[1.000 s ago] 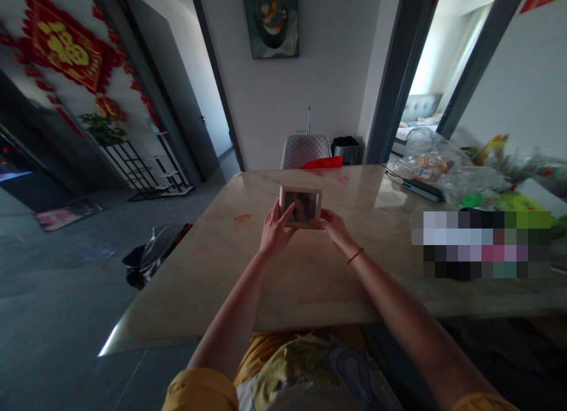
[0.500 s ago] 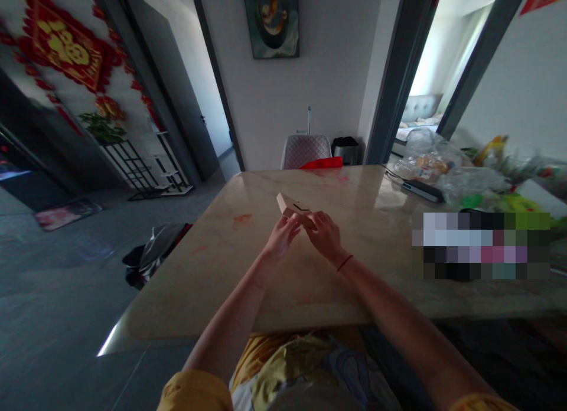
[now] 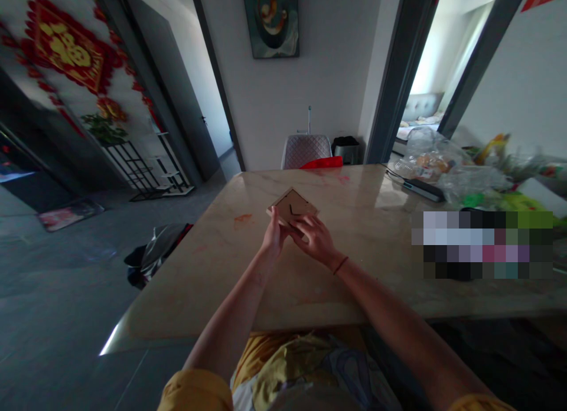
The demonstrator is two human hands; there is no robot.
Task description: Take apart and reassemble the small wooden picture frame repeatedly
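Observation:
A flat, square light-brown wooden block (image 3: pixel 290 199) is held over the middle of the table (image 3: pixel 212 275), turned so that one corner points away from me. On its upper face is a black L-shaped mark like clock hands, with small dark marks near the edges. My left hand (image 3: pixel 274 235) grips its near left side, thumb along the edge. My right hand (image 3: pixel 315 237) is at the near right side, fingers bent over the face and edge. The fingers hide the block's near corner, and its underside is out of sight.
Plastic bags (image 3: pixel 432 157) and a dark oblong device (image 3: pixel 423 190) with a cable lie on the table's right side. Orange smears (image 3: pixel 243 218) mark the tabletop. A quilted chair (image 3: pixel 305 150) with a red item stands behind the far edge. A dark bag (image 3: pixel 155 251) rests on the floor at left.
The block has turned and tipped, so its broad face now shows instead of mostly its edge. Both hands have shifted their hold; my right hand has moved slightly left and nearer.

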